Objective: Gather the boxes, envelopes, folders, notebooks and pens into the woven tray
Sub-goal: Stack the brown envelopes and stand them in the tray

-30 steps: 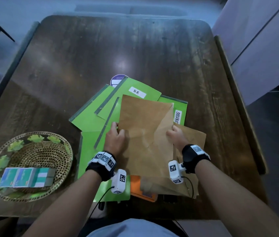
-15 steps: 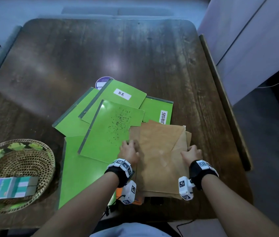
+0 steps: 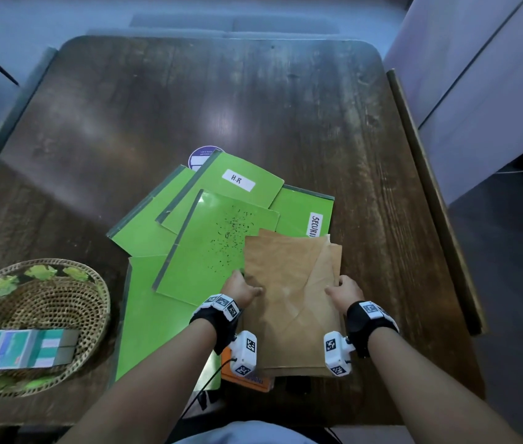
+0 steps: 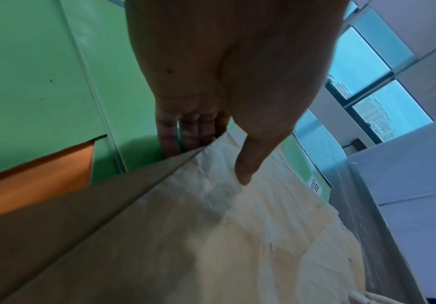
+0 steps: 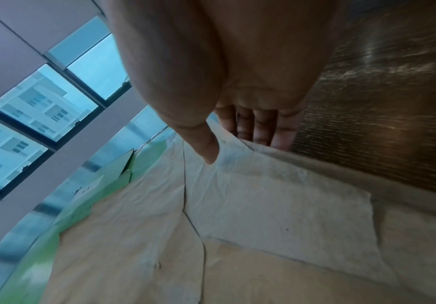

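A stack of brown envelopes (image 3: 289, 277) lies near the table's front edge, over the near-right corner of the green folders (image 3: 215, 248). My left hand (image 3: 241, 290) pinches the stack's left edge, thumb (image 4: 245, 164) on top and fingers (image 4: 170, 133) beneath. On the opposite edge my right hand (image 3: 339, 288) grips likewise, its thumb (image 5: 209, 148) on the paper and fingers (image 5: 263, 131) under it. An orange notebook (image 3: 242, 381) peeks out below the stack. The woven tray (image 3: 100, 283) sits at the near left, holding teal boxes (image 3: 20, 349).
Several green folders overlap mid-table, one labelled H.R (image 3: 247, 176). A purple round sticker (image 3: 201, 155) shows behind them. The dark wooden table (image 3: 253, 100) has a raised wooden strip (image 3: 430, 193) along its right side. Pale partitions stand at the right.
The envelopes slid toward me and to the right, uncovering a speckled green folder. Both hands shifted from the top of the paper to the stack's side edges.
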Demonstrator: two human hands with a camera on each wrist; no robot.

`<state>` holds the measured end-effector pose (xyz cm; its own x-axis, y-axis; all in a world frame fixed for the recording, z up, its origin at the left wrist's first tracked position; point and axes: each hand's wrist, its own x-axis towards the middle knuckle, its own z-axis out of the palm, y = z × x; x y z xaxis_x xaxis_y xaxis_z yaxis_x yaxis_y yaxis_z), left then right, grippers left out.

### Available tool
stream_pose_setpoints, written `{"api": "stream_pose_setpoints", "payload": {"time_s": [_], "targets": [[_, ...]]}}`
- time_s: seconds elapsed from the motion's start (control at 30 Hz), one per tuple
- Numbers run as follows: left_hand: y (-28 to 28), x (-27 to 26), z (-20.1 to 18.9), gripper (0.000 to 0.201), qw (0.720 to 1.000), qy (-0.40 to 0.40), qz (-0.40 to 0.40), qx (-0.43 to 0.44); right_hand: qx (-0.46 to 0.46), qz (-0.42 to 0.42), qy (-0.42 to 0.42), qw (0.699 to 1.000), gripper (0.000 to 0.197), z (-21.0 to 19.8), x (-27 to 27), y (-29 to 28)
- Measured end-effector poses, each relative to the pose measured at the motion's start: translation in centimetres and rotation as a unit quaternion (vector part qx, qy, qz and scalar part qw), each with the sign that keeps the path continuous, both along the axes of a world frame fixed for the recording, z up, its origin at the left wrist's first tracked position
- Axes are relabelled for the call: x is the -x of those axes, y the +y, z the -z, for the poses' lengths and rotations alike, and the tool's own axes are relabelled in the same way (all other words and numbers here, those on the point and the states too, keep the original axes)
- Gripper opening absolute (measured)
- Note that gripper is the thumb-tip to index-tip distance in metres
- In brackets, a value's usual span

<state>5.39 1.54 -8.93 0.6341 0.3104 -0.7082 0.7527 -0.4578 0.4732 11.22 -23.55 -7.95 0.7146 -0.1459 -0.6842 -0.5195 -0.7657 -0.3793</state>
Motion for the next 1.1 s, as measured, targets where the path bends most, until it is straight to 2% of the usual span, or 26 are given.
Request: {"api": "stream_pose_setpoints", "payload": {"time_s": [0.07, 0.13, 0.3, 0.43, 0.57, 0.7, 0.83, 0.9, 1.0, 1.1], "targets": [[0.1, -0.2, 0.0, 0.062, 1.0, -0.002, 0.006, -0.001, -0.01, -0.004, 0.008, 1.0, 0.023, 0.0, -0.2, 0.2], [0.1, -0.3, 0.0, 0.061, 1.0, -0.009, 0.007, -0.01, -0.017, -0.002, 0.01, 1.0, 0.017, -0.2, -0.3, 0.4], [-0.1, -0.3, -0.5, 0.06, 1.0, -0.022, -0.005, -0.014, -0.073, 0.026, -0.009, 0.997, 0.02, -1.0, 0.0, 1.0], [1.6, -0.2, -0.7, 0.072, 0.996, -0.029, -0.057, 0.07, -0.124, 0.046, -0.033, 0.991, 0.029, -2.5, -0.3, 1.6], [2.9, 0.2, -2.3, 0.039, 0.972, -0.066, -0.1, 0.204, -0.178, 0.077, -0.091, 0.977, 0.022, -4.4, -0.7, 2.1], [4.7, 0.4, -5.2, 0.031, 0.933, -0.153, -0.149, 0.289, -0.23, 0.098, -0.14, 0.958, 0.024, -6.2, -1.3, 4.3], [7.0, -0.1, -8.7, 0.029, 0.917, -0.242, -0.19, 0.254, -0.249, 0.091, -0.162, 0.95, 0.032, -7.8, -2.2, 8.4], [8.2, -0.5, -10.2, 0.026, 0.918, -0.263, -0.198, 0.219, -0.245, 0.076, -0.172, 0.951, 0.034, -8.7, -2.5, 10.4], [10.6, -1.0, -12.0, 0.031, 0.916, -0.278, -0.201, 0.207, -0.27, 0.058, -0.196, 0.941, 0.035, -9.7, -2.8, 13.1], [13.9, -1.3, -13.4, 0.022, 0.92, -0.31, -0.187, 0.152, -0.299, 0.052, -0.216, 0.928, 0.03, -11.3, -2.8, 15.2]]}}
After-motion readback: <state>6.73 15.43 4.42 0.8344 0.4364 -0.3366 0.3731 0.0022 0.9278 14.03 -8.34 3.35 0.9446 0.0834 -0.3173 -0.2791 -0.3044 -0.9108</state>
